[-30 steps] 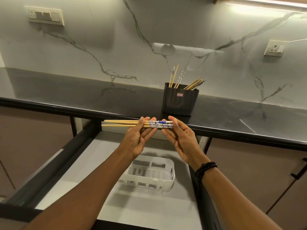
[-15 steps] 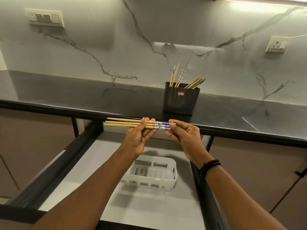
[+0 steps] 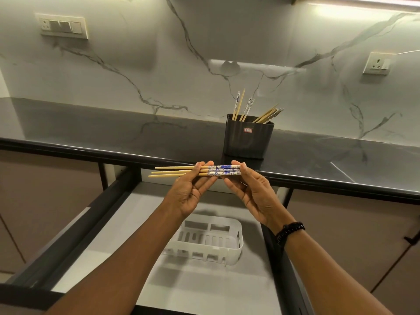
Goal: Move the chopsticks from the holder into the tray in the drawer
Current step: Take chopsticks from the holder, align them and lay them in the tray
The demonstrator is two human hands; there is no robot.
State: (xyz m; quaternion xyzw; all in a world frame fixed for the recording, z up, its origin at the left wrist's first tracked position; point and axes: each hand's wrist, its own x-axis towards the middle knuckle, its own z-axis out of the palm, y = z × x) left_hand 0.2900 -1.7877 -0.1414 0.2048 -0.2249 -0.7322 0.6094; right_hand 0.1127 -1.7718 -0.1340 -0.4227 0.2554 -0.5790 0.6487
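Three wooden chopsticks (image 3: 223, 171) with blue-and-white patterned ends lie level between my two hands, above the open drawer. My left hand (image 3: 189, 194) grips them near the middle, the bare tips sticking out to the left. My right hand (image 3: 252, 194) pinches the patterned ends with its fingertips. Straight below, on the drawer floor, sits a white slotted tray (image 3: 236, 241) with nothing in it. On the dark countertop behind stands the black holder (image 3: 248, 139), with several more chopsticks (image 3: 261, 110) leaning out of it.
The drawer (image 3: 75, 226) is pulled out, with dark side rails and a pale grey floor. The black countertop edge (image 3: 91, 153) runs across just behind my hands. Wall sockets (image 3: 62, 26) sit on the marble backsplash. A brown cabinet front with a black handle (image 3: 412, 238) is at the right.
My right hand has opened from a wrapped grip to a fingertip pinch on the patterned ends. The bundle stays level at the same spot.
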